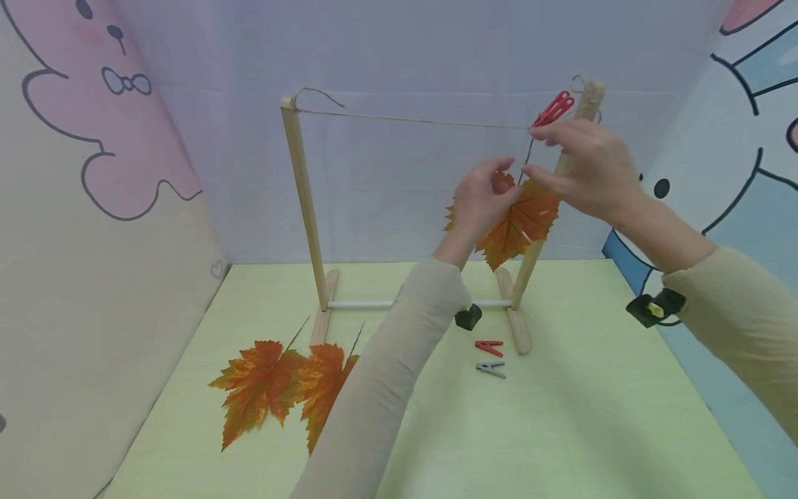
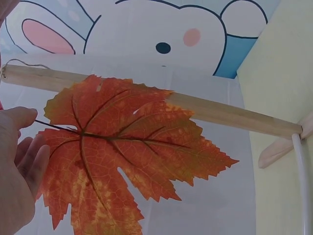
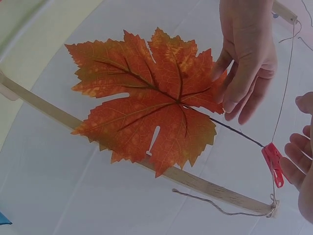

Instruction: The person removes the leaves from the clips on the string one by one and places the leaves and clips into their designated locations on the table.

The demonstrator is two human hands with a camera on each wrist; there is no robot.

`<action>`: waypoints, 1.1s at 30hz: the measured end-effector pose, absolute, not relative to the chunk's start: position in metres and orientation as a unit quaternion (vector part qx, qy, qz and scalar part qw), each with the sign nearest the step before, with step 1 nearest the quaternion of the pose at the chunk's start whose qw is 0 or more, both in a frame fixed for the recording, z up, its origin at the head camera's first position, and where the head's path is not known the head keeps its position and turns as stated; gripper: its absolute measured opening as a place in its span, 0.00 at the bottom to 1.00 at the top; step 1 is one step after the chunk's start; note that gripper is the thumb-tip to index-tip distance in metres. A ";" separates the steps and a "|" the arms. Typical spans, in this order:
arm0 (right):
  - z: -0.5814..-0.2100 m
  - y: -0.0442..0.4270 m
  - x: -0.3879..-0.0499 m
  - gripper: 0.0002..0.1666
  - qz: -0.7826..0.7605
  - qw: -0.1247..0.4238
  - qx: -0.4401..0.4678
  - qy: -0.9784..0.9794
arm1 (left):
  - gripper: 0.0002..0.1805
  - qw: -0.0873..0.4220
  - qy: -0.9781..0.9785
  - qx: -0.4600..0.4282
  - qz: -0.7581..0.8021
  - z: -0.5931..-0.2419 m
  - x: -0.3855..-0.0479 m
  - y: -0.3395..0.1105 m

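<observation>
An orange-red artificial maple leaf (image 3: 161,98) hangs by its dark stem from a red clothespin (image 3: 272,164), which is clipped on a thin string (image 1: 405,120). My left hand (image 1: 483,197) is beside the leaf near the stem base, fingers loosely bent and pinching nothing. In the right wrist view that left hand (image 3: 249,58) overlaps the leaf's edge; whether it touches cannot be told. My right hand (image 1: 589,166) is at the clothespin with thumb and fingers spread apart. A fingertip (image 3: 292,172) lies against or just beside the pin.
The string spans two wooden posts (image 1: 302,201) joined low by a white rod (image 1: 358,304). Two more maple leaves (image 1: 262,381) lie on the table (image 1: 561,430) at left, one partly behind my left sleeve. A red clothespin (image 1: 489,347) and a grey one (image 1: 491,369) lie near the right foot.
</observation>
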State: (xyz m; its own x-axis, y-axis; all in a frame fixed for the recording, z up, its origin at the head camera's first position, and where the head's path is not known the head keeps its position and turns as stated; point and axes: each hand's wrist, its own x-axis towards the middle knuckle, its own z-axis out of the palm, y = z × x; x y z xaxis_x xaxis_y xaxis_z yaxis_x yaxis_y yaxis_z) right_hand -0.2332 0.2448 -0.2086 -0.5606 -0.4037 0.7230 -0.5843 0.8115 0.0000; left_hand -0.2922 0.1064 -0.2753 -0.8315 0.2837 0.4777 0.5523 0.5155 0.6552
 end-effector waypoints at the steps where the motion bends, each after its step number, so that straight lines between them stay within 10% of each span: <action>1: -0.209 0.245 -0.233 0.27 0.121 0.375 0.282 -0.875 | 0.23 0.159 -0.854 -0.245 -0.430 -0.276 -0.292 0.107; 33: -0.198 0.245 -0.232 0.20 0.118 0.368 0.275 -0.880 | 0.20 0.171 -0.865 -0.224 -0.414 -0.288 -0.291 0.123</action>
